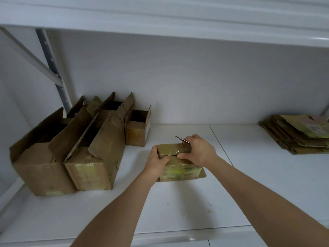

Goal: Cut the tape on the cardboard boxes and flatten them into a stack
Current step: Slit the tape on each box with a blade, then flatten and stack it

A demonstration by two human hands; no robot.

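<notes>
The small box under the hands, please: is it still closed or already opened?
Closed: the small box keeps its top flaps down, though a split runs between the thumbs.

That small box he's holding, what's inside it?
Cannot tell: the small box is closed, taped flaps covering its contents. Left hand and right hand, with a blade, grip its top.

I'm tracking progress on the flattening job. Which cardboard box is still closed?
The small box gripped by both hands, left hand and right hand. The boxes at left stand open.
</notes>
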